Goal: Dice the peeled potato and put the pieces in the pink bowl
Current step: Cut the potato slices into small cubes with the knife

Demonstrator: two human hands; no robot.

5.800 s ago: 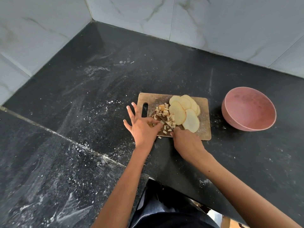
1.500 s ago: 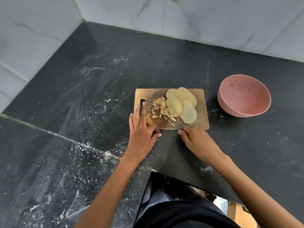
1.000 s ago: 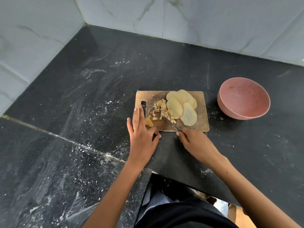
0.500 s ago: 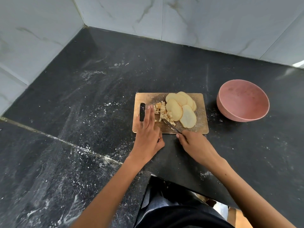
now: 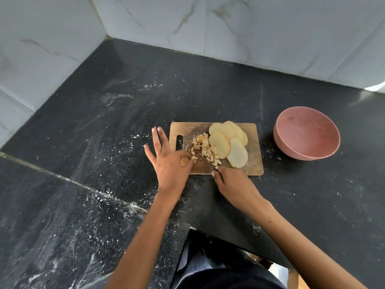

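Worn wooden cutting board (image 5: 255, 163), matt pink bowl (image 5: 287, 151), speckled black stone counter (image 5: 104, 142), glossy marble-look tiles (image 5: 270, 28)

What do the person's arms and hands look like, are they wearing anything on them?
Both forearms are bare to the frame's edge: no sleeves, gloves, watch or bracelets. The left hand and right hand show no rings. Fingernails are short and look pale. Dark clothing shows below.

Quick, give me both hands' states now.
Left hand: pinching a small yellowish potato piece, other fingers spread.
Right hand: gripping a thin-bladed knife.
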